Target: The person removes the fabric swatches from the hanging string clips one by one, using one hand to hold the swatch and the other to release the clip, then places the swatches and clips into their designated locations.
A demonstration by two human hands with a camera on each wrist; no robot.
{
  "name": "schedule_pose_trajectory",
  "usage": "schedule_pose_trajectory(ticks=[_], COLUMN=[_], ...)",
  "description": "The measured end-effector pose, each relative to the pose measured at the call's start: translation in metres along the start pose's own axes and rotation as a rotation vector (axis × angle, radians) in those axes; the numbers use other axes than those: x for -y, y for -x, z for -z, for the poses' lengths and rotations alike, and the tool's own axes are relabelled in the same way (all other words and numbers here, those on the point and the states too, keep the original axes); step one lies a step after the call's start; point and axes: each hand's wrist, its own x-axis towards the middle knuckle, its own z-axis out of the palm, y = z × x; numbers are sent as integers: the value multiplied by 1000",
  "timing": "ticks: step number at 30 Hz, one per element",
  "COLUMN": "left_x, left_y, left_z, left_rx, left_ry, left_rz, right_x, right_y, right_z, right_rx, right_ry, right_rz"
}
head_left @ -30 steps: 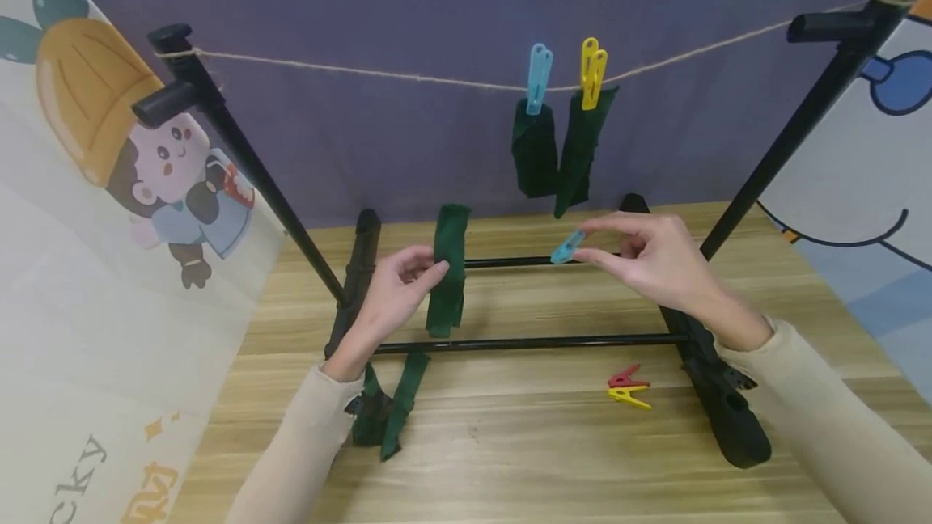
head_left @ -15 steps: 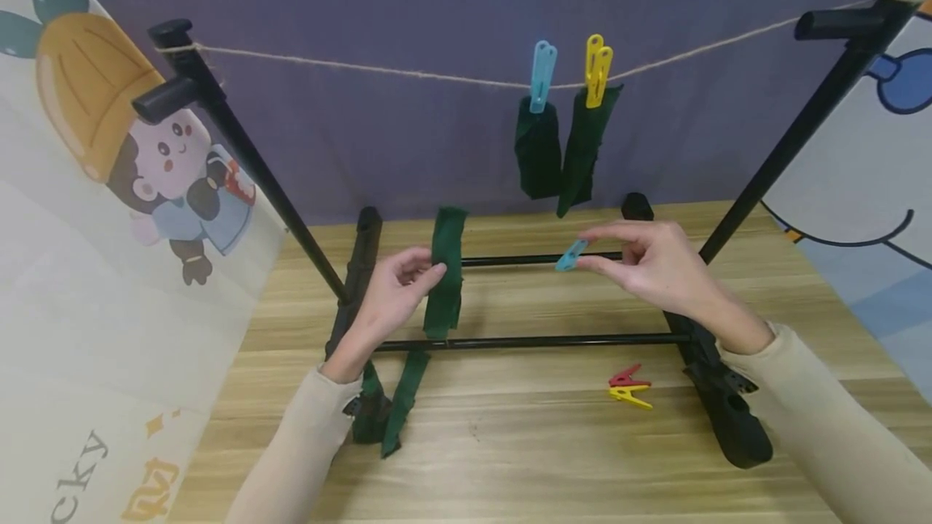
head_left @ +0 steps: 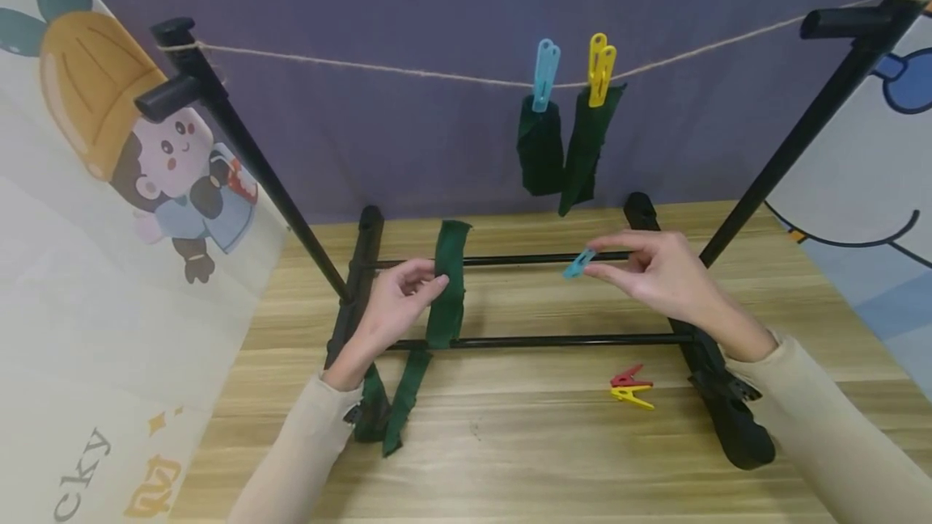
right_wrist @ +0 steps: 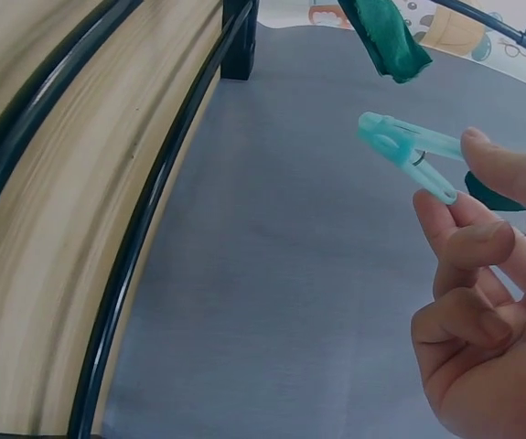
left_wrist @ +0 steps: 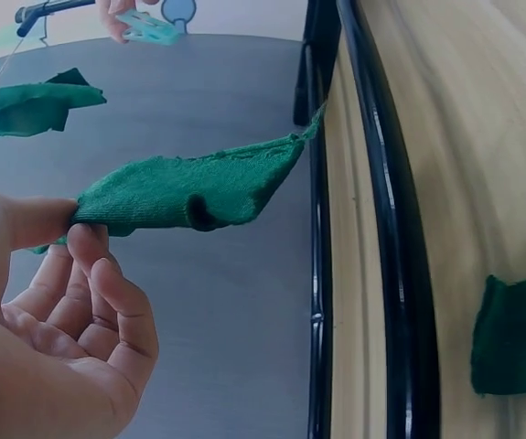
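Green cloth [head_left: 451,297] hangs pinched between thumb and fingers of my left hand [head_left: 396,306], toward the left side of the black rack [head_left: 568,340]. My right hand [head_left: 655,269] grips a light blue clip [head_left: 579,263], thumb and fingertips on its splayed ends, well apart from the cloth. Red and yellow clips [head_left: 632,395] lie together on the wooden table [head_left: 510,443].

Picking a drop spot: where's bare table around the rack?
Bare table: between front crossbar and back crossbar, right of the held cloth; also front middle, between the lying cloth and the loose red clip and yellow clip. Crowded: front left, around that cloth and the left sleeve.
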Motion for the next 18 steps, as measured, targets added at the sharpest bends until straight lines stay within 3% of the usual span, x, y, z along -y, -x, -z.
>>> schedule_pose_trajectory(ticks=[11,18], left_x=[6,9], left_y=[7,9], left_z=[-4,-7], left_rx=[51,56], left_ry=[36,10], left_rz=[-12,-12], right_x=[-11,-16], right_y=[9,15], right_z=[-4,-6], right_rx=[4,25], right_ry=[9,7], right_rz=[-62,-106])
